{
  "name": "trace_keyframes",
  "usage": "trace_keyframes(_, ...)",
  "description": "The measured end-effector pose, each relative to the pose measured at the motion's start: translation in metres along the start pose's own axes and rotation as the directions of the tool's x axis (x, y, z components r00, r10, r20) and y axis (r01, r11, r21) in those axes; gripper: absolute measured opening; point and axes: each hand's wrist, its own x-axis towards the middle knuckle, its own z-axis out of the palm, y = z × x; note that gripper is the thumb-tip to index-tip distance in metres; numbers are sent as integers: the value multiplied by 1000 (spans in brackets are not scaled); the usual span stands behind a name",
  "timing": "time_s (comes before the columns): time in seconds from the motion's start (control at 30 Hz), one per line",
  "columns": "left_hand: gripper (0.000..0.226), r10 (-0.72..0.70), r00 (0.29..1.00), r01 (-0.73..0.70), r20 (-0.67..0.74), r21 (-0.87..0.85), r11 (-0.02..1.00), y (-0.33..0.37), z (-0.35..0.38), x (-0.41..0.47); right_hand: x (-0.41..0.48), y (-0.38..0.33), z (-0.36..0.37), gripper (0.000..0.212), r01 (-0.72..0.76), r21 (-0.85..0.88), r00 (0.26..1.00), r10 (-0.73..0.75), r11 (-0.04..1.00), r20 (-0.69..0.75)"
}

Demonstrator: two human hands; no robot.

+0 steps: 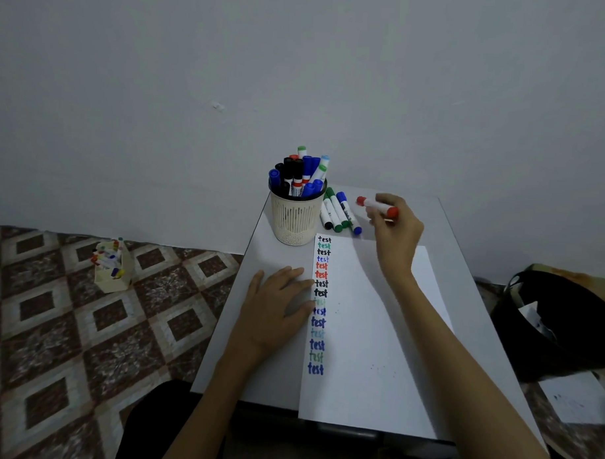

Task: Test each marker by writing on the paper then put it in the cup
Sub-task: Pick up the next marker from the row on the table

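A white sheet of paper (376, 335) lies on the small grey table (259, 248), with a column of coloured "test" words down its left edge. My left hand (274, 307) rests flat on the table, fingertips on the paper's left edge. My right hand (394, 225) holds a capped red marker (375, 205) above the table's far right part. A cream mesh cup (296, 215) at the far left corner is full of several markers. Several loose markers (339, 211) lie between the cup and my right hand.
A cardboard box with small markers (111, 267) sits on the patterned floor to the left. A black bin (558, 324) stands right of the table, with a loose sheet (580, 397) on the floor beside it. A wall rises close behind the table.
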Motion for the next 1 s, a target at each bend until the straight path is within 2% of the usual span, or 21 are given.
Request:
trace_keyframes(0.07, 65, 3, 1000, -3, -7, -11, 1000, 1, 0, 1, -11, -21, -7, 15, -117, 226, 990, 133, 967, -54)
trace_keyframes(0.17, 68, -1, 999, -1, -37, -70, 998, 4, -3, 0, -38, -48, -16, 15, -231, 404, 970, 242, 885, 26)
trace_keyframes(0.27, 66, 33, 999, -36, -31, -131, 991, 7, -5, 2, -69, -69, -19, 13, -375, 413, 920, 277, 830, 278)
trace_keyframes(0.33, 55, 89, 996, -88, -3, -152, 984, 8, -5, 2, -88, -78, -17, 18, -438, 395, 859, 247, 807, 448)
trace_keyframes(0.4, 42, 115, 993, -118, -29, -200, 973, 11, -7, 1, -100, -82, -13, 25, -432, 360, 827, 204, 827, 524)
trace_keyframes(0.47, 37, 118, 991, -129, -55, -273, 953, 17, -10, -4, -105, -83, -10, 27, -412, 342, 832, 196, 845, 519)
trace_keyframes(0.53, 32, 120, 993, -117, -11, -331, 936, 21, -13, -8, -104, -82, -9, 28, -396, 340, 849, 199, 853, 489)
trace_keyframes(0.6, 31, 124, 991, -101, 44, -347, 932, 22, -14, -9, -103, -82, -9, 27, -376, 313, 861, 205, 872, 465)
trace_keyframes(0.67, 36, 126, 991, -102, 48, -337, 936, 21, -14, -8, -103, -82, -9, 26, -411, 340, 852, 224, 846, 473)
trace_keyframes(0.77, 45, 165, 986, -161, -14, -331, 930, 21, -14, -8, -104, -83, -8, 21, -474, 393, 828, 247, 788, 504)
trace_keyframes(1.0, 43, 156, 980, -189, -126, -321, 928, 17, -13, -8, -100, -86, -5, 20, -549, 402, 771, 259, 733, 582)
